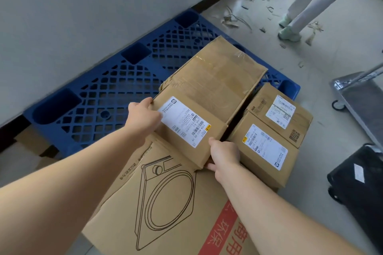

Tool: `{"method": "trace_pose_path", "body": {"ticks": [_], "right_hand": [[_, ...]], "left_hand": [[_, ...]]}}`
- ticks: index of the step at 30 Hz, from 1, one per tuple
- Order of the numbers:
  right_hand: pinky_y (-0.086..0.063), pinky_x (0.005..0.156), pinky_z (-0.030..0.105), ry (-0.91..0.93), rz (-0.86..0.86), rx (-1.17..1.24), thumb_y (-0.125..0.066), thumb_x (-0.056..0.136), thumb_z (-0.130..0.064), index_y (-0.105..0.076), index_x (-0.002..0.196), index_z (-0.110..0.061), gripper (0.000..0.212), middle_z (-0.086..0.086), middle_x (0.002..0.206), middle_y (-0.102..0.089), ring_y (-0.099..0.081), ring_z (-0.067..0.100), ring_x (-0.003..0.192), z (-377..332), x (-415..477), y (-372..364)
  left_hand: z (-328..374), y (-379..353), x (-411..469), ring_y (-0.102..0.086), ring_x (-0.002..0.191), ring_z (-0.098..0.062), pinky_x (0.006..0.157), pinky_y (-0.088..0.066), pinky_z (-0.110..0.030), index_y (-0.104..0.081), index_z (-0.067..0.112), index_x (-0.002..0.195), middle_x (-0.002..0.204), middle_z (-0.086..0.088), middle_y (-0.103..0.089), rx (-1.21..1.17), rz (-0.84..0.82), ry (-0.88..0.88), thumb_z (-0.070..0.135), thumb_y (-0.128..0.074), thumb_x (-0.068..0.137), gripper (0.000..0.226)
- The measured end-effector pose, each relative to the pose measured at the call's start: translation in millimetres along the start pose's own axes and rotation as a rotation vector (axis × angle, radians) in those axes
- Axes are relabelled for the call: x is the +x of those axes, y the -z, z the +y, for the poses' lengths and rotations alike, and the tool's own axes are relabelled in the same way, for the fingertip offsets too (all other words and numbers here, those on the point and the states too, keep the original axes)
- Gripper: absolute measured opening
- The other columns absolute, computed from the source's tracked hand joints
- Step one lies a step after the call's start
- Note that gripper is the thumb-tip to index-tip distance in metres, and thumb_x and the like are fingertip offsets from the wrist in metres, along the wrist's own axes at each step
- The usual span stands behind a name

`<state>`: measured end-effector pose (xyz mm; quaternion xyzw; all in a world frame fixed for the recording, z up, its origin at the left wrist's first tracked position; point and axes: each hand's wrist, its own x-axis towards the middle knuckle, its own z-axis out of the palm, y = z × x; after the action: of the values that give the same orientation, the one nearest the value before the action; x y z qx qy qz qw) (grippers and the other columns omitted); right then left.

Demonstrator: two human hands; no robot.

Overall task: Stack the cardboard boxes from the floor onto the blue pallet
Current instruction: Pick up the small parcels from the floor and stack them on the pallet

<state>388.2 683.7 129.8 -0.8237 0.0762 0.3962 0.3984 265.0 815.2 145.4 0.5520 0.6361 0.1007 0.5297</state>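
Currently both hands grasp one long cardboard box [207, 109] in the middle of the frame. The left hand [143, 118] has its fingers curled over the box's left edge beside the white label [182, 123]. The right hand [224, 155] clasps the near right corner, thumb on top and fingertips under the edge. The box's far end lies over the right part of the blue pallet [116, 80], which sits against the wall [83, 6]. Its near end is over a flattened cardboard sheet [165, 203] at lower centre. Whether the box rests or is lifted is unclear. Just right of it sit two smaller boxes, one nearer [265, 151] and one behind it [279, 114]. Another person's legs [310, 0] stand at the upper right.
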Motion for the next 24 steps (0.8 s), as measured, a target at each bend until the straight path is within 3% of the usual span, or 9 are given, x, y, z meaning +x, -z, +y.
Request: {"method": "trace_pose_path", "body": {"ticks": [6, 10, 12, 17, 21, 24], "right_hand": [[-0.058, 0.079, 0.048, -0.007, 0.032, -0.033, -0.058, 0.09, -0.024, -0.05, 0.071, -0.018, 0.023, 0.0, 0.076, -0.057, -0.056, 0.017, 0.067, -6, -3, 1], [-0.057, 0.083, 0.047, -0.001, 0.032, -0.073, -0.057, 0.09, -0.022, -0.052, 0.075, -0.014, 0.018, -0.001, 0.076, -0.056, -0.053, 0.016, 0.065, -8, -5, 4], [-0.056, 0.084, 0.046, 0.015, 0.04, -0.089, -0.056, 0.09, -0.023, -0.056, 0.088, -0.01, 0.013, 0.001, 0.084, -0.058, -0.056, 0.021, 0.074, -10, -5, 3], [-0.052, 0.079, 0.038, 0.133, 0.115, -0.149, -0.054, 0.086, -0.03, -0.056, 0.115, -0.009, 0.037, 0.008, 0.11, -0.061, -0.059, 0.031, 0.092, -15, -9, -3], [-0.051, 0.09, 0.043, 0.204, 0.141, -0.135, -0.054, 0.085, -0.031, -0.053, 0.122, -0.016, 0.04, 0.008, 0.122, -0.058, -0.058, 0.03, 0.105, -22, -24, -3], [-0.046, 0.097, 0.044, 0.268, 0.097, -0.119, -0.054, 0.089, -0.029, -0.05, 0.128, -0.018, 0.041, 0.004, 0.128, -0.054, -0.053, 0.028, 0.115, -27, -37, -4]], "left_hand": [[4, -5, 8, -0.036, 0.101, -0.021, 0.082, -0.035, -0.031, -0.032, 0.025, 0.146, 0.145, -0.006, -0.024, 0.06, 0.023, -0.008, 0.015, -0.048, 0.094, 0.056], [7, -5, 6, -0.036, 0.1, -0.022, 0.081, -0.034, -0.032, -0.032, 0.025, 0.146, 0.143, -0.007, -0.026, 0.077, 0.023, 0.01, 0.015, -0.047, 0.094, 0.055], [8, -3, 4, -0.037, 0.102, -0.024, 0.08, -0.035, -0.033, -0.032, 0.025, 0.146, 0.143, -0.009, -0.027, 0.08, 0.028, 0.02, 0.016, -0.047, 0.094, 0.054], [9, 3, -8, -0.039, 0.124, -0.031, 0.081, -0.035, -0.034, -0.027, 0.027, 0.149, 0.148, -0.008, -0.024, 0.064, 0.035, 0.029, 0.017, -0.048, 0.094, 0.059], [6, 18, -23, -0.042, 0.122, -0.03, 0.081, -0.035, -0.032, -0.032, 0.025, 0.147, 0.149, -0.009, -0.027, -0.006, 0.061, 0.034, 0.017, -0.051, 0.093, 0.058], [0, 33, -36, -0.052, 0.109, -0.023, 0.066, -0.038, -0.026, -0.035, 0.024, 0.146, 0.146, -0.007, -0.036, -0.083, 0.094, 0.042, 0.016, -0.051, 0.092, 0.057]]}}
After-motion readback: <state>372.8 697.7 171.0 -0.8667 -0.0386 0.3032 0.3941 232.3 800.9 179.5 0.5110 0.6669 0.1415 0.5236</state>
